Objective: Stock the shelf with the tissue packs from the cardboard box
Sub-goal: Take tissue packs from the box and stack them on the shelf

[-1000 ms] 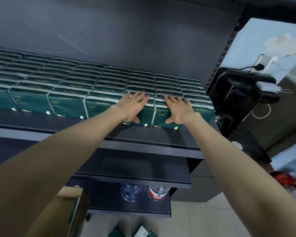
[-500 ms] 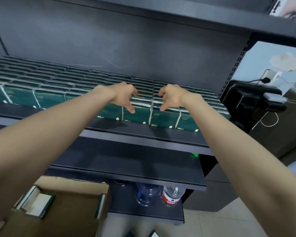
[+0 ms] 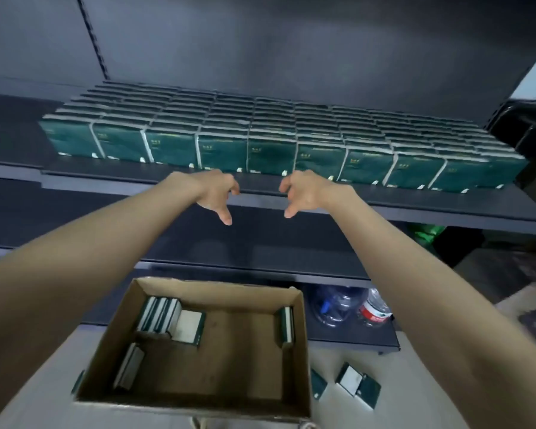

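- At lower left, inside the cardboard box [image 3: 229, 354], only a few tissue packs [image 3: 160, 315] leaning loose against the walls; likely to topple or slip under a hasty grab.
- Centre frame, left hand [image 3: 214, 193] empty, fingers loosely curled, before the shelf [image 3: 106, 181] edge.
- Just right, right hand [image 3: 304, 193] likewise empty, half-curled; could nudge the front row [image 3: 270, 153] off the lip.
- Lower right, stray packs [image 3: 358, 382] on the floor; easily stepped on.
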Motion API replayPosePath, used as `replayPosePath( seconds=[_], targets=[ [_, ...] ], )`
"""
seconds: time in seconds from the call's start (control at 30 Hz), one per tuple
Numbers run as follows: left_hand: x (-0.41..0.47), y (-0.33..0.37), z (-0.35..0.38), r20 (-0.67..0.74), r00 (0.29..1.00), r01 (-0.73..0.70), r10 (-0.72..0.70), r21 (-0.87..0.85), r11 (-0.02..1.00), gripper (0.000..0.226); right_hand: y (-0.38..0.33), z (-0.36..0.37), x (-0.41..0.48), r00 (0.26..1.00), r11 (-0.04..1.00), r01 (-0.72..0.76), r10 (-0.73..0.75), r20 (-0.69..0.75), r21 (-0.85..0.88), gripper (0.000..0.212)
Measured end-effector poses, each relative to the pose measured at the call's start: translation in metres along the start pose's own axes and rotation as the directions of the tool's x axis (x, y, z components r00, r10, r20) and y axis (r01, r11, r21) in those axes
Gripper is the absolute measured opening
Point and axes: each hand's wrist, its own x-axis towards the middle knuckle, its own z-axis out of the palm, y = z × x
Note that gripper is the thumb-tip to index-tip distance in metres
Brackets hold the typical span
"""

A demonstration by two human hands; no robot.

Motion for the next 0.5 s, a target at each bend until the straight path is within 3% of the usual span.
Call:
replayPosePath(
  seconds=[0.5],
  targets=[
    [0.005, -0.145, 0.214, 0.293, 0.954, 0.131, -0.064, -0.215, 0.968, 0.077, -0.077, 0.234, 0.081, 0.945, 0.989, -0.097, 0.058, 0.322, 0.109, 0.061]
  ],
)
